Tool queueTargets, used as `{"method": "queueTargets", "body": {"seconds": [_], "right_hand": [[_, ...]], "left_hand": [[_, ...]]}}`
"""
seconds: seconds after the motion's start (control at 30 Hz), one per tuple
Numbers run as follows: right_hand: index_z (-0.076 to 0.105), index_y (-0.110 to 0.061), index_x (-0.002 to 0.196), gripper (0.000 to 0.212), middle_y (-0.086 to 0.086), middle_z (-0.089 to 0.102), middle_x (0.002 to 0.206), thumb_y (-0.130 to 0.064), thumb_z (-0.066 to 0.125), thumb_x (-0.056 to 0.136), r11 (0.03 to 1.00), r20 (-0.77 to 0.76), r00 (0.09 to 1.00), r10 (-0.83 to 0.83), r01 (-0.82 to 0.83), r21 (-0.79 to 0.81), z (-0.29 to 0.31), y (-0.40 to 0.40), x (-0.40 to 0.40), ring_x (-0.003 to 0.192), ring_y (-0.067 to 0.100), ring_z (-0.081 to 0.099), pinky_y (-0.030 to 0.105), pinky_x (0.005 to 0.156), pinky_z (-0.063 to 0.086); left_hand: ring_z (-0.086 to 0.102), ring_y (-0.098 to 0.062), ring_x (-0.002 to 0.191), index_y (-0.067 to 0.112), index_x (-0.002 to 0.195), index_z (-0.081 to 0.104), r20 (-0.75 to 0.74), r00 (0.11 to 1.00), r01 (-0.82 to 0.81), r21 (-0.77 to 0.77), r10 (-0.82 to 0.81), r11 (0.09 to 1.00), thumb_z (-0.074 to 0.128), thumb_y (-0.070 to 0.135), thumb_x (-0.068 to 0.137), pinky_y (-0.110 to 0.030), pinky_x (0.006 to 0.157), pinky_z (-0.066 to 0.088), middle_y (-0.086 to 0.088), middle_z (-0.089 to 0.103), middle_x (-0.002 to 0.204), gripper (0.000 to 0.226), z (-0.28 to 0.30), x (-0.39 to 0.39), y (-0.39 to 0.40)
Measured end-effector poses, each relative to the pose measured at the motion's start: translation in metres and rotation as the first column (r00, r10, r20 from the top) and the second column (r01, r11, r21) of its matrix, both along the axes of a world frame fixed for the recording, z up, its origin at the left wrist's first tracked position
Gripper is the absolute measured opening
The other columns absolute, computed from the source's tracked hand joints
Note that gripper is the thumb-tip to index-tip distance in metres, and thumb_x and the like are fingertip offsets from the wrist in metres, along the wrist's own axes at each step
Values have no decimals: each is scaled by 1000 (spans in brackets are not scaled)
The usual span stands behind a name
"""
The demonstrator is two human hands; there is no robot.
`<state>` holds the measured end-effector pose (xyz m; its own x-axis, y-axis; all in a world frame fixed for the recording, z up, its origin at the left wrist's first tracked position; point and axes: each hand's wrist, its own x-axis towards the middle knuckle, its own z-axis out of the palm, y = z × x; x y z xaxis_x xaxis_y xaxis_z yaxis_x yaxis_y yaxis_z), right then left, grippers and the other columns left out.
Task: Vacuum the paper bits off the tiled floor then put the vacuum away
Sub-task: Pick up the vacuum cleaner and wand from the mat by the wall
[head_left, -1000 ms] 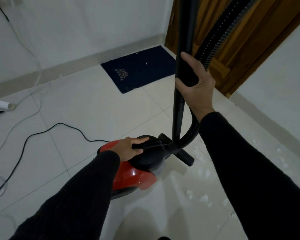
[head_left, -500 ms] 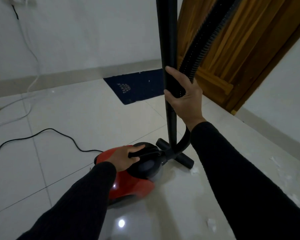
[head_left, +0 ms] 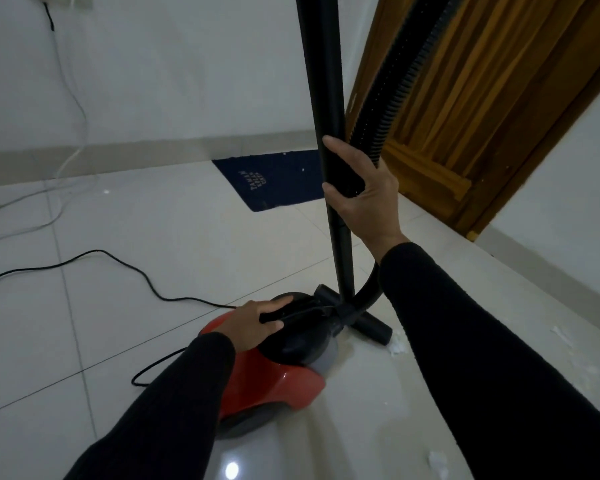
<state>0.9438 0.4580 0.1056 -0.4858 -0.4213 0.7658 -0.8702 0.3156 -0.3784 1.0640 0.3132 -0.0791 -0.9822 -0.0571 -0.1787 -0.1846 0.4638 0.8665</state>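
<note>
The red vacuum (head_left: pixel 267 386) sits on the tiled floor (head_left: pixel 153 237), low in the middle, w/ its black top & carry handle up. The person's left hand (head_left: pixel 257 323) is on that black handle, fingers curled round it & thumb laid along the top. The right hand (head_left: pixel 364 192) is higher up, wrapped round the tall black tube (head_left: pixel 326 98); fingers go round the far side, thumb presses the near side, so it's a tight grab. The tube stands nearly straight up, & its black floor head (head_left: pixel 368 323) rests on the floor just beside the vacuum's front. A ribbed black hose (head_left: pixel 399 74) runs up next to the tube, just behind the right hand. Both arms are in black sleeves (head_left: pixel 482 341). White paper bits (head_left: pixel 397 346) lie on the floor nr the right edge, one clump touching or almost touching the floor head, more further right & lower down. A black cord (head_left: pixel 94 254) snakes over the tiles from the left to the vacuum. A white cable (head_left: pixel 73 98) hangs down the wall at the left. A dark blue mat (head_left: pixel 278 178) lies by the far wall, next to a brown wood door (head_left: pixel 482 98).
</note>
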Motion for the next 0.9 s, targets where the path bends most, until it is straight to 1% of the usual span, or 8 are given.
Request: {"method": "queueTargets", "body": {"seconds": [0.17,0.3,0.4,0.53,0.63,0.73,0.8,0.9], "right_hand": [[57,-25,132,57,9,56,119,-6,72,81,1000,39,999,1,-1,10,-6,-4,4,109,18,54,30,92,55],[57,-23,132,56,10,55,121,-6,72,81,1000,43,999,0,-1,24,-6,-3,4,112,20,54,31,93,55],[57,-24,132,57,10,55,122,-6,72,81,1000,58,998,-2,2,10,-5,-2,2,113,19,54,30,94,54],[56,-22,133,58,11,57,123,-6,73,80,1000,37,999,-14,14,5,-3,-2,-1,111,12,51,8,95,44],[54,-22,134,58,12,56,124,-7,72,81,1000,35,999,-7,7,-8,-2,-1,-4,111,14,52,10,93,46],[53,-24,135,58,13,55,124,-9,71,81,1000,21,1000,-12,12,-5,-5,-3,-7,111,16,53,9,93,45],[53,-26,135,59,12,55,125,-11,71,81,1000,37,999,-2,2,4,-7,-7,-7,113,17,53,13,96,46],[53,-28,135,59,10,55,127,-10,71,81,1000,48,999,12,-13,20,-10,-11,-5,115,16,53,13,98,45]], "left_hand": [[50,-8,121,37,137,45,-4,999,41,-97,-42,994,59,14,90,-13,98,32,6,56,135,54,4,-1,-4],[52,-11,122,33,134,51,5,999,34,-159,-34,987,63,17,87,-12,97,32,4,58,132,51,14,-8,-2],[57,-11,111,32,137,48,11,998,57,-240,-56,969,67,24,84,-13,93,33,0,65,121,57,40,-28,-9],[53,-14,117,34,143,37,118,989,115,-287,-84,951,66,38,83,-21,99,34,1,61,125,66,53,-28,-28],[46,-20,129,32,145,34,241,969,139,-331,-59,933,61,46,86,-31,109,32,0,54,135,66,31,0,-45],[49,-21,125,35,137,45,322,944,190,-349,-73,918,63,51,79,-33,105,37,2,55,132,63,-1,31,-59],[49,-20,123,34,136,48,312,949,171,-378,-48,910,68,44,77,-30,103,37,2,54,129,63,-20,44,-60],[48,-24,119,33,136,49,160,982,-22,-428,100,904,70,19,79,-26,99,35,-6,50,126,62,-41,52,-52]]}}
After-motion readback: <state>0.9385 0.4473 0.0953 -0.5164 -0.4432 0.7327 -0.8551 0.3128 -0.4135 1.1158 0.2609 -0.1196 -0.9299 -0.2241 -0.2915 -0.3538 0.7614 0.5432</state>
